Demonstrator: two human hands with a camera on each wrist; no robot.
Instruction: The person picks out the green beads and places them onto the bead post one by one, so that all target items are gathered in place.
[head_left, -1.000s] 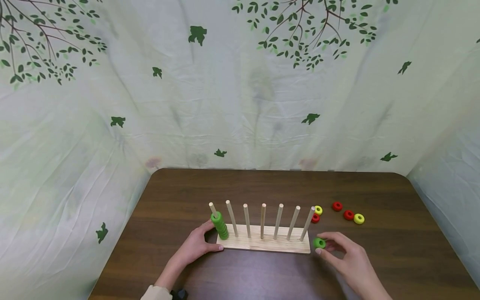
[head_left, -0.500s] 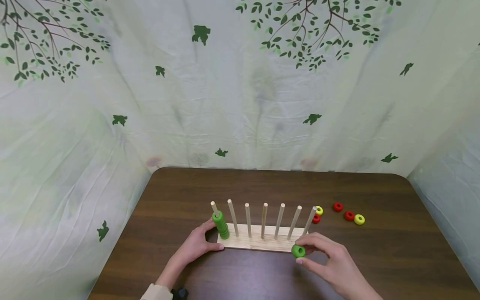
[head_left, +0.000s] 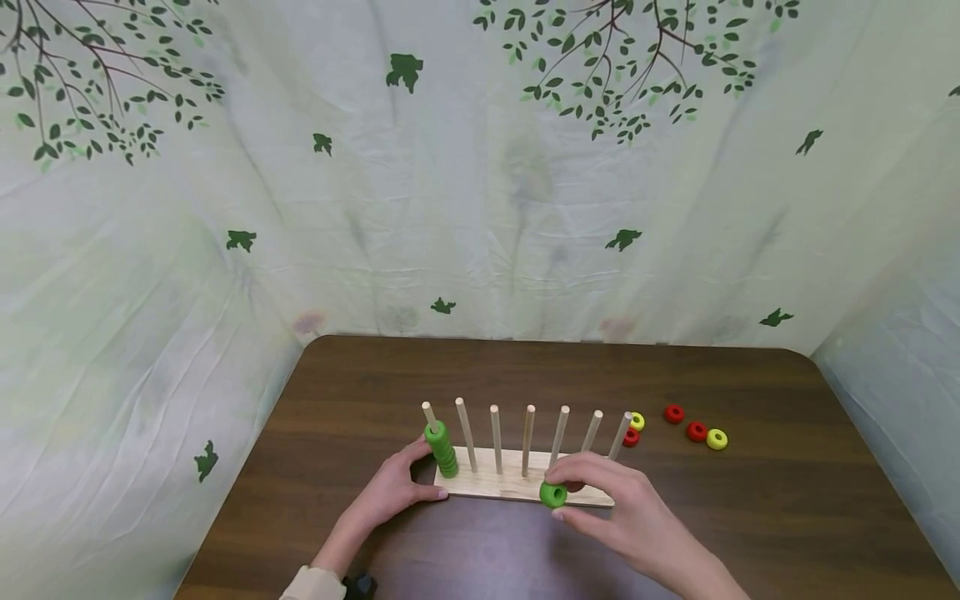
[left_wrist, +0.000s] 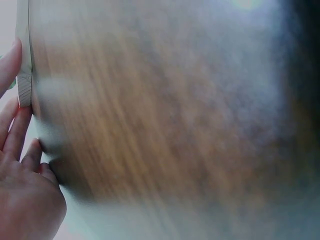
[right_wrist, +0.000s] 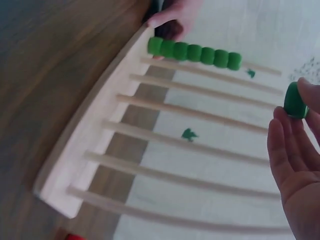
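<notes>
In the head view, a wooden peg board (head_left: 480,483) with several upright pegs stands on the table. A stack of green rings (head_left: 442,455) fills most of its leftmost peg; the other pegs carry none. My left hand (head_left: 395,490) holds the board's left end, thumb at the front edge and fingers round behind. With thumb and fingertips, my right hand (head_left: 626,508) pinches a single green ring (head_left: 553,495) before the board, right of its middle. The right wrist view shows that green ring (right_wrist: 295,101) held edge-on, apart from the pegs.
Behind the board's right end lie a yellow ring (head_left: 637,420) and a red ring (head_left: 631,437). Farther right are two more red rings (head_left: 674,413) and another yellow ring (head_left: 717,439). A patterned cloth (head_left: 480,208) hangs beyond the table's back edge.
My right hand has carried the green ring leftward, from beside the board's right end to in front of its middle-right part. The left hand keeps its place on the board.
</notes>
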